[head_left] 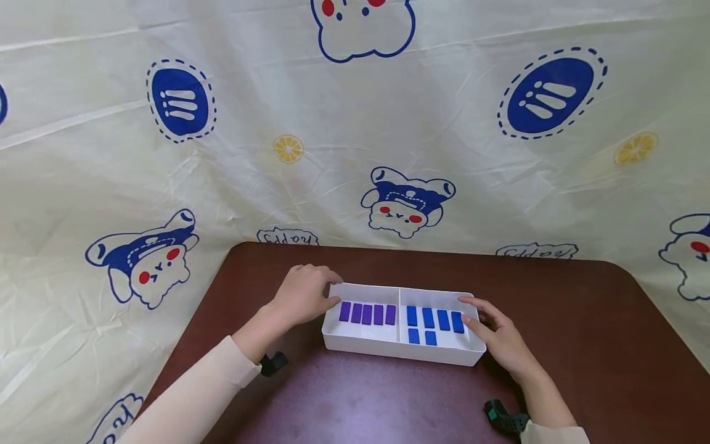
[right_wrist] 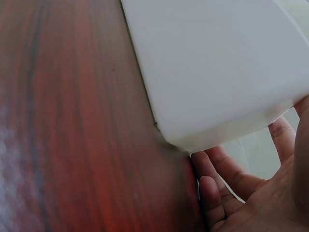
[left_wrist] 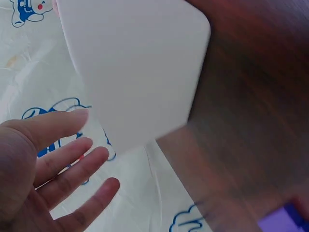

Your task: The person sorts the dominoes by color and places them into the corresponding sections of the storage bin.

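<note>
A white two-section tray (head_left: 360, 347) stands on the table. Its left section holds several purple tiles (head_left: 367, 314), its right one several blue tiles (head_left: 428, 317) in two rows. At the left end, my left hand (head_left: 304, 295) has its thumb and fingertips close to the rim; in the left wrist view its fingers are spread and loosely bent beside the tray wall (left_wrist: 140, 72). My right hand (head_left: 501, 339) holds the opposite end, thumb and a finger over the rim. Other fingers of the right hand (right_wrist: 256, 193) curl against the outer wall in the right wrist view.
The dark brown table (head_left: 355, 401) has rounded back corners. Behind it hangs a pale printed sheet (head_left: 233, 179). Each wrist wears a dark strap, the right one (head_left: 505, 417) with a green patch. A blurred purple thing (left_wrist: 282, 220) shows at the left wrist view's lower corner.
</note>
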Demonstrator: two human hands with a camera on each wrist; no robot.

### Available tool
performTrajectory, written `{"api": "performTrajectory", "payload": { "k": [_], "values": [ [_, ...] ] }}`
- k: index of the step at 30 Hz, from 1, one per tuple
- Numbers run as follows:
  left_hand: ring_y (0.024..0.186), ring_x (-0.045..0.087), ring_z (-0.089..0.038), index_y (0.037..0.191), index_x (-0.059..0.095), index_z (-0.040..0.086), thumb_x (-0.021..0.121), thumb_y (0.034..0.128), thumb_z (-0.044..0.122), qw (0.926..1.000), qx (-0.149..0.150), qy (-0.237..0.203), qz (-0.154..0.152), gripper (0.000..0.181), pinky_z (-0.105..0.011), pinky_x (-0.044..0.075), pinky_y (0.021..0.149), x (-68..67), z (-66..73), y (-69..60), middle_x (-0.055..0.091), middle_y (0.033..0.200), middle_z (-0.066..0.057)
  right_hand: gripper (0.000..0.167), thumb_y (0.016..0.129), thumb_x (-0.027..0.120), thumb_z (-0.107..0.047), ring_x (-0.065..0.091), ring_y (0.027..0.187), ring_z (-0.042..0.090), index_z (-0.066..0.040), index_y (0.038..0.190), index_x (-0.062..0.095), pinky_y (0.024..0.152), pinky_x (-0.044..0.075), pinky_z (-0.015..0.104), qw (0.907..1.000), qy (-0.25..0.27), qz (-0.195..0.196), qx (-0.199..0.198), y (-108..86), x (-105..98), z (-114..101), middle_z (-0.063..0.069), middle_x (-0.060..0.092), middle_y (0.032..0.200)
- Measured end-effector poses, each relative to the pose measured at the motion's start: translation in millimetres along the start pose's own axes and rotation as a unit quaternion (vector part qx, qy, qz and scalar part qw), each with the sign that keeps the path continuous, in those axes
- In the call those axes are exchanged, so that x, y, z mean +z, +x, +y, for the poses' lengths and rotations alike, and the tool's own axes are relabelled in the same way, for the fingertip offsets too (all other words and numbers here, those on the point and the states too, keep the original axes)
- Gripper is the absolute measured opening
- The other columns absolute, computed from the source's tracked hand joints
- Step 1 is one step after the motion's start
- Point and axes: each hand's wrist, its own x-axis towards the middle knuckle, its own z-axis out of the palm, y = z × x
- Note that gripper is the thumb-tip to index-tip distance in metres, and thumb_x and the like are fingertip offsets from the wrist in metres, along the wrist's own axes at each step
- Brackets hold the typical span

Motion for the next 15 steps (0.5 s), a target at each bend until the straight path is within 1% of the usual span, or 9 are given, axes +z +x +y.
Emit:
{"api": "performTrajectory", "payload": {
  "k": [4,9,15],
  "values": [
    [0.109,0.072,-0.024,0.117,0.079,0.02,0.078,0.0919,0.034,0.9998,0.011,0.003,0.019,0.029,-0.049,0.053,0.098,-7.4,-12.2,-0.8,0.077,0.115,0.003,0.055,0.104,0.06,-0.043,0.041,0.14,0.045,-0.023,0.154,0.049,0.107,0.033,0.075,1.0,-0.001,-0.002,-0.003,1.8,-1,-2,0.018,0.033,0.167],
    [0.108,0.072,-0.024,0.116,0.078,0.017,0.075,0.0941,0.035,0.9993,0.023,0.0,0.028,0.029,-0.045,0.056,0.092,-13.1,-25.3,-3.2,0.077,0.113,0.002,0.055,0.104,0.061,-0.043,0.042,0.138,0.044,-0.023,0.154,0.049,0.106,0.035,0.073,1.0,-0.001,-0.001,-0.001,1.1,-2,-3,0.019,0.033,0.166],
    [0.111,0.071,-0.025,0.119,0.077,0.016,0.074,0.095,0.036,0.9998,0.014,-0.01,0.009,0.032,-0.046,0.056,0.094,-18.8,-37.9,-10.8,0.076,0.116,-0.001,0.056,0.104,0.061,-0.043,0.042,0.138,0.044,-0.024,0.155,0.048,0.106,0.035,0.074,1.0,0.001,-0.001,0.006,-0.9,0,-2,0.02,0.032,0.166]
  ]
}}
